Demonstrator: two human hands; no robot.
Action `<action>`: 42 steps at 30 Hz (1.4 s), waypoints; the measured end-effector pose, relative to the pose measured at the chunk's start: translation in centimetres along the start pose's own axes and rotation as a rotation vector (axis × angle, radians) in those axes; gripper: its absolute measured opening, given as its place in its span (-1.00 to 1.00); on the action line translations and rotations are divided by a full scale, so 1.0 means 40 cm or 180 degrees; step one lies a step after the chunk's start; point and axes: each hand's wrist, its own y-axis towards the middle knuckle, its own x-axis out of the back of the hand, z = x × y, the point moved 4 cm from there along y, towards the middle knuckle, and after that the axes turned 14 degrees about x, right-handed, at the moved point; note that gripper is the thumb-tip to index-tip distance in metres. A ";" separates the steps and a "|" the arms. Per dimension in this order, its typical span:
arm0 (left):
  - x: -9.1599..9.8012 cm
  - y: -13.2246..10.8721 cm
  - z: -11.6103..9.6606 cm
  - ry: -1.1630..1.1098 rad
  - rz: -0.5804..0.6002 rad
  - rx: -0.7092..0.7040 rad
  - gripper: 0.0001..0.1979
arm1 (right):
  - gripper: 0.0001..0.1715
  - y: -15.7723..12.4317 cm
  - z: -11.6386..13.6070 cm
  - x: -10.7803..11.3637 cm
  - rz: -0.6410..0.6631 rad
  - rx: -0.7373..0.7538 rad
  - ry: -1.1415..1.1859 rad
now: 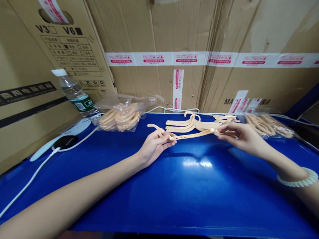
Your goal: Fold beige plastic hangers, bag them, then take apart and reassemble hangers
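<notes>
A beige plastic clothes hanger piece (pixel 193 135) spans the gap between my hands, raised above the blue tabletop. My left hand (pixel 154 147) pinches its left end, where a curved hook-like part sticks up. My right hand (pixel 244 138) is closed around the other end, near a joint; its fingers partly hide the parts there. Whether these parts are all one piece I cannot tell. Just behind lie several flat beige hanger arms and hooks (pixel 181 126), side by side. More beige pieces (pixel 229 118) lie beyond my right hand.
Clear bags of beige parts stand at the left (pixel 120 117) and right (pixel 269 124). A water bottle (pixel 80 99) leans near a pale long-handled perforated object (pixel 77 126) and a black oval device (pixel 65 142) with a white cable. Cardboard boxes (pixel 156 29) wall the back.
</notes>
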 end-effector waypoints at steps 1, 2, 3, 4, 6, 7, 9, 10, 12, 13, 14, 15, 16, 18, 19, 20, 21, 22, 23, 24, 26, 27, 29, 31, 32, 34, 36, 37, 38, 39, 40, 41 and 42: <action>0.000 0.000 0.000 0.0001 0.0015 -0.0010 -0.77 | -0.60 -0.001 0.000 -0.001 -0.0016 0.0007 0.0000; 0.001 0.000 0.000 0.0004 0.0015 -0.0019 -0.77 | -0.60 -0.002 0.001 -0.003 -0.0028 0.0020 0.0001; 0.001 0.000 0.000 0.0008 0.0000 -0.0026 -0.77 | -0.61 -0.003 0.001 -0.005 -0.0030 0.0031 0.0000; 0.002 0.000 0.000 0.0014 -0.0029 -0.0034 -0.78 | -0.62 -0.005 0.001 -0.007 -0.0022 0.0041 -0.0004; 0.004 0.002 0.000 0.0027 -0.0121 -0.0059 -0.78 | -0.64 -0.008 0.002 -0.011 -0.0015 0.0062 -0.0030; 0.005 0.003 0.000 0.0035 -0.0174 -0.0076 -0.79 | -0.65 -0.009 0.003 -0.012 -0.0021 0.0079 -0.0048; 0.009 0.005 0.001 0.0055 -0.0269 -0.0114 -0.80 | -0.68 -0.010 0.008 -0.015 -0.0005 0.0121 -0.0079; 0.010 0.006 0.002 0.0063 -0.0305 -0.0140 -0.80 | -0.69 -0.008 0.014 -0.017 0.0008 0.0158 -0.0088; 0.014 0.008 0.003 0.0080 -0.0365 -0.0201 -0.80 | -0.72 -0.003 0.029 -0.020 0.0085 0.0228 -0.0156; 0.016 0.008 0.004 0.0085 -0.0395 -0.0234 -0.79 | -0.74 0.000 0.039 -0.021 0.0135 0.0263 -0.0219; 0.017 0.009 0.005 0.0089 -0.0422 -0.0259 -0.80 | -0.75 0.003 0.048 -0.021 0.0171 0.0302 -0.0293; 0.018 0.009 0.006 0.0089 -0.0445 -0.0276 -0.80 | -0.76 0.006 0.057 -0.021 0.0190 0.0343 -0.0364; 0.019 0.008 0.006 0.0084 -0.0469 -0.0285 -0.80 | -0.77 0.009 0.065 -0.021 0.0209 0.0383 -0.0419; 0.019 0.007 0.006 0.0059 -0.0511 -0.0301 -0.80 | -0.79 0.012 0.077 -0.021 0.0190 0.0482 -0.0472; 0.018 0.006 0.006 0.0046 -0.0533 -0.0312 -0.80 | -0.81 0.013 0.080 -0.021 0.0178 0.0521 -0.0490; 0.017 0.004 0.005 0.0038 -0.0560 -0.0323 -0.80 | -0.82 0.012 0.081 -0.021 0.0172 0.0547 -0.0514; 0.016 0.003 0.004 0.0033 -0.0592 -0.0336 -0.79 | -0.83 0.012 0.082 -0.022 0.0178 0.0564 -0.0536; 0.015 0.001 0.004 0.0033 -0.0621 -0.0345 -0.79 | -0.83 0.011 0.081 -0.023 0.0190 0.0572 -0.0555; 0.015 0.000 0.004 0.0039 -0.0643 -0.0355 -0.80 | -0.83 0.009 0.079 -0.024 0.0201 0.0576 -0.0566; 0.015 -0.001 0.004 0.0049 -0.0656 -0.0376 -0.80 | -0.83 0.008 0.078 -0.026 0.0221 0.0577 -0.0566; 0.015 -0.002 0.004 0.0073 -0.0654 -0.0458 -0.80 | -0.83 0.004 0.075 -0.030 0.0264 0.0564 -0.0495; 0.016 -0.002 0.004 0.0083 -0.0645 -0.0508 -0.80 | -0.84 0.002 0.075 -0.032 0.0295 0.0547 -0.0432; 0.018 -0.002 0.004 0.0086 -0.0643 -0.0596 -0.78 | -0.85 -0.002 0.076 -0.038 0.0360 0.0517 -0.0307; 0.020 -0.003 0.005 0.0067 -0.0654 -0.0640 -0.76 | -0.86 -0.004 0.078 -0.041 0.0389 0.0484 -0.0246; 0.021 -0.003 0.005 0.0055 -0.0659 -0.0655 -0.75 | -0.85 -0.005 0.078 -0.042 0.0386 0.0464 -0.0244; 0.022 -0.003 0.006 0.0032 -0.0667 -0.0678 -0.71 | -0.83 -0.006 0.077 -0.041 0.0337 0.0415 -0.0227; 0.024 -0.002 0.006 0.0016 -0.0673 -0.0690 -0.68 | -0.81 -0.007 0.073 -0.039 0.0251 0.0376 -0.0180; 0.024 0.000 0.005 0.0011 -0.0670 -0.0686 -0.66 | -0.80 -0.007 0.071 -0.038 0.0197 0.0362 -0.0148; 0.025 0.001 0.005 0.0009 -0.0664 -0.0677 -0.64 | -0.79 -0.007 0.068 -0.037 0.0136 0.0346 -0.0109; 0.024 0.002 0.004 0.0016 -0.0655 -0.0663 -0.63 | -0.78 -0.007 0.065 -0.035 0.0077 0.0329 -0.0068; 0.023 0.002 0.003 0.0035 -0.0656 -0.0647 -0.63 | -0.76 -0.007 0.062 -0.032 0.0015 0.0306 -0.0032; 0.020 0.000 0.004 0.0078 -0.0669 -0.0620 -0.64 | -0.72 -0.006 0.059 -0.029 -0.0037 0.0273 0.0009; 0.016 -0.005 0.005 0.0168 -0.0694 -0.0581 -0.66 | -0.67 -0.005 0.057 -0.025 -0.0091 0.0231 0.0048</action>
